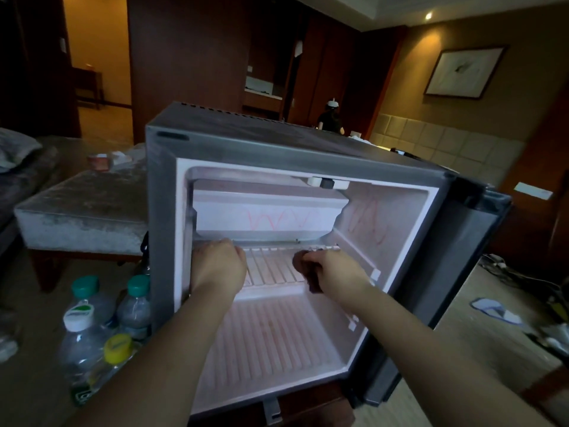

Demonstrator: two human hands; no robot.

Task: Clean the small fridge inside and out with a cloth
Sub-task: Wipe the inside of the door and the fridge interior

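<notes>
While water bottles (92, 328) stand on the floor just beside its left wall, the small fridge (246, 140) has both hands reaching in to the white shelf (271, 268). At the shelf's left end the left hand (220, 266) has its fingers curled under, and I cannot tell whether they grip anything. Towards the right end the right hand (335, 271) bunches a dark cloth (314, 283) in its fingers against the shelf, the open door (455, 272) beyond.

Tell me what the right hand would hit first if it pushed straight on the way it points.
Probably the back wall of the fridge, under the freezer box: the right hand, gripping the cloth, points inward just above the shelf. Depth is unclear.
</notes>
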